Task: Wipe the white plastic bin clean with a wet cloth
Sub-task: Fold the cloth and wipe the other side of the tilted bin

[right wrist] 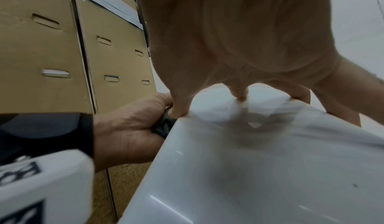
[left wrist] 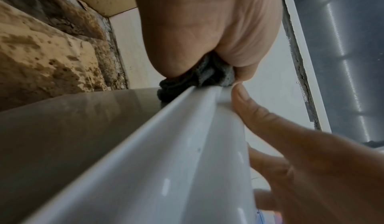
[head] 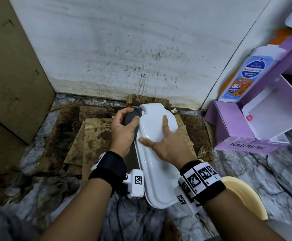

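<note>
With our left hand [head: 122, 129] clutching the cloth [head: 130, 117] at the bin [head: 157, 164]'s far-left rim and our right hand [head: 169, 145] flat and spread on top, a hard rub could skid the glossy bin sideways.

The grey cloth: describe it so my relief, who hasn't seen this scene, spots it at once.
Find the glossy white plastic bin on the stained cardboard in the floor corner. At its far left edge, the left hand grips a small dark grey wet cloth, the only dark fabric touching the bin.

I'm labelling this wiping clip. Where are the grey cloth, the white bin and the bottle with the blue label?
grey cloth [head: 131, 117], head view, the bunched part in the left hand.
white bin [head: 157, 164], head view, its glossy top.
bottle [head: 246, 73], head view, its blue label.
</note>
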